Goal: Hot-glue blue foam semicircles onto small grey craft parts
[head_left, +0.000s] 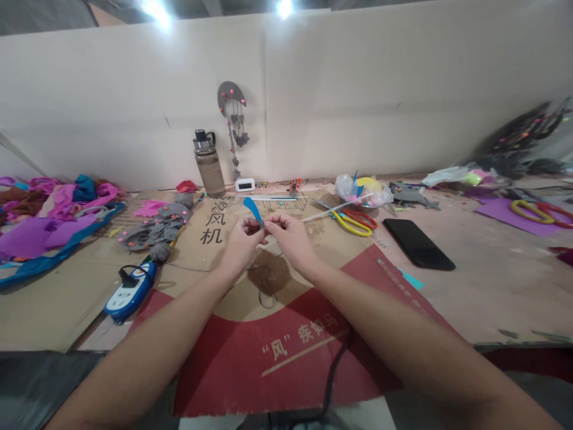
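While both hands meet above the cardboard [224, 358] in head view, L hand [244, 242] pinches a blue strip [252, 209], free end sticking up & leaning L; R hand [290, 239] has fingertips bunched at its base, can't tell what they grip. Thin loop [267, 307] shows just below. Yellow-handled scissors [340, 221] lie to R, black phone [418, 243] further R; blue pwr. strip [132, 292] on L, bottle [209, 170] stands nr. back wall [358, 71].
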`<action>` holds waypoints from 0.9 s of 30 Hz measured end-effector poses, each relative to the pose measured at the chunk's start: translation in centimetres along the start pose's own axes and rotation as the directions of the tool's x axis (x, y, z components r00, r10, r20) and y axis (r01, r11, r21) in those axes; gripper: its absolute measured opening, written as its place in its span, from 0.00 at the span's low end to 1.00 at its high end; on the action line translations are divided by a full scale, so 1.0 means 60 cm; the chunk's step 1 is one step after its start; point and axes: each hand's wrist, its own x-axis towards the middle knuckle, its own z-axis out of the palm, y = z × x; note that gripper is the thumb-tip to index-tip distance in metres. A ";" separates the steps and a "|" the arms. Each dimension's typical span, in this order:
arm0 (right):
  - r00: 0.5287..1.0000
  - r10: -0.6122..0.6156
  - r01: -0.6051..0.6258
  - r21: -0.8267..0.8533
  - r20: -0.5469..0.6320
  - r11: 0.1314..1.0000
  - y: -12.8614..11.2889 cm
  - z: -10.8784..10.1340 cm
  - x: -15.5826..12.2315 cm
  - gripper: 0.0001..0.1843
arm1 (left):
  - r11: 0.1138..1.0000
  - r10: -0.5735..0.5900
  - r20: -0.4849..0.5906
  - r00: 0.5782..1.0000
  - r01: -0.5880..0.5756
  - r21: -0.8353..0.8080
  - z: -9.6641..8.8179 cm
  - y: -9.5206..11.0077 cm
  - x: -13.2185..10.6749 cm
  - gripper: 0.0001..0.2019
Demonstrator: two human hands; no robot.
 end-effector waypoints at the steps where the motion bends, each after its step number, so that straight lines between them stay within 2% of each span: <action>1: 1.000 -0.002 0.002 0.018 0.007 1.000 -0.001 0.001 -0.001 0.08 | 0.999 -0.015 0.005 1.000 0.015 -0.030 0.001 0.001 -0.001 0.16; 7: 0.995 -0.092 0.091 0.011 0.039 0.996 0.003 -0.001 -0.001 0.09 | 0.972 -0.089 0.056 0.994 0.099 -0.211 0.010 0.017 -0.010 0.10; 15: 0.994 -0.109 0.109 -0.031 0.011 0.994 0.002 -0.002 -0.004 0.06 | 0.959 -0.119 0.010 0.993 0.118 -0.259 0.009 0.025 -0.013 0.08; 27: 0.983 -0.169 0.174 -0.075 0.068 0.982 0.012 -0.002 -0.008 0.06 | 0.967 -0.064 0.041 0.997 0.072 -0.245 0.008 0.029 -0.016 0.10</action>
